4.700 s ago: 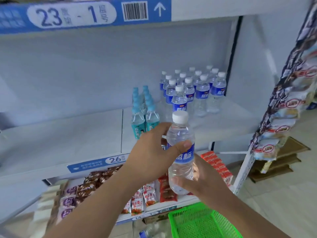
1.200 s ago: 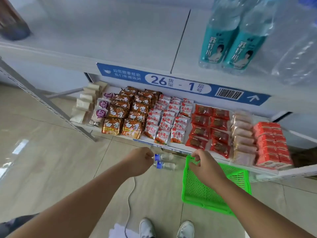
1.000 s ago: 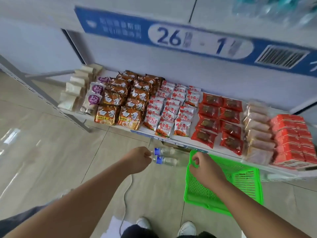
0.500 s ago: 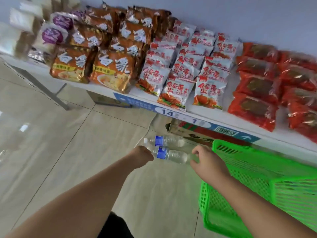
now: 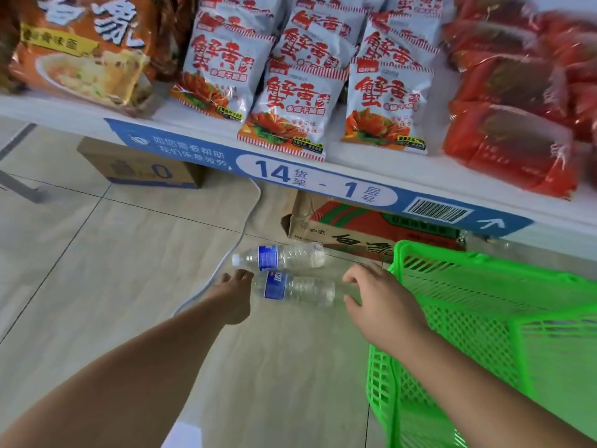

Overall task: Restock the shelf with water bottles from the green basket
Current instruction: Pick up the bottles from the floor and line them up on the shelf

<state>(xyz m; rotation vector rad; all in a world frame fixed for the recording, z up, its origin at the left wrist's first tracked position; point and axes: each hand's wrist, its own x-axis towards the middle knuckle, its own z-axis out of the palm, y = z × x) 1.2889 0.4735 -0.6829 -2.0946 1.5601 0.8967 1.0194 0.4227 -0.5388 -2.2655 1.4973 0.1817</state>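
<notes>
While the green basket (image 5: 468, 318) stands on the tiled floor (image 5: 97, 270), two water bottles lie on their sides just left of it, outside its mesh wall, caps pointing away from the basket. The farther bottle (image 5: 284, 257) lies untouched, beyond and alongside the nearer bottle (image 5: 297, 289). The right hand (image 5: 381, 302), right against the basket's left rim, has thumb and fingers curled round the nearer bottle's base end. The left hand (image 5: 235, 295), farther left of the basket, is curled at that bottle's cap end and hides the cap; whether it actually grips cannot be told. Beyond the basket a printed cardboard box (image 5: 349, 231) sits under a shelf (image 5: 387, 163) stocked with snack packets (image 5: 290, 105).
</notes>
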